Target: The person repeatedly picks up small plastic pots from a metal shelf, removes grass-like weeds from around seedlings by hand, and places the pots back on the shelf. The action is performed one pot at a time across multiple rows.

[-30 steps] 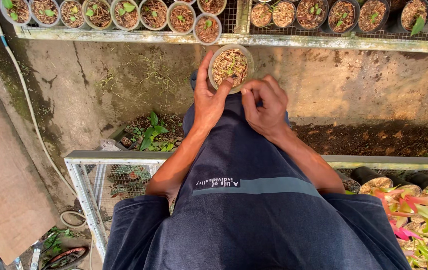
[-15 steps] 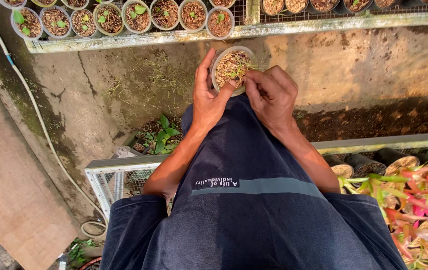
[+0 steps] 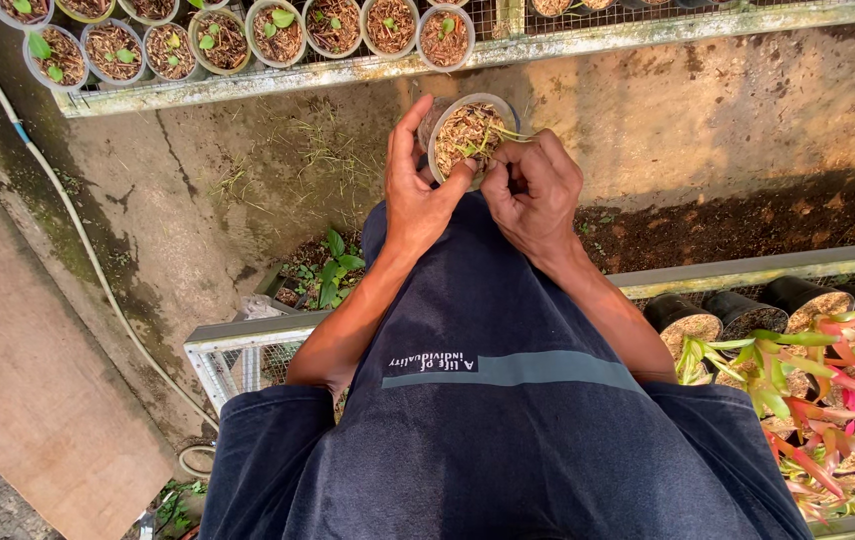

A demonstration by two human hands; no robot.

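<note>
Left hand (image 3: 416, 195) clamped around clear plastic pot (image 3: 470, 132) of coarse bark medium. Right hand (image 3: 533, 190) fingers bunched together, pinching green seedling (image 3: 501, 135) at pot rim.

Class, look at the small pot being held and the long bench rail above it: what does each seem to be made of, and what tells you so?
Small pot in the left hand: probably thin plastic, since its pale rim looks translucent. Its filling looks like coarse, dry, fibrous husk. The right hand touches the filling. Bench rail: seemingly metal with weathered, flaking pale paint, backed by wire mesh.
</note>
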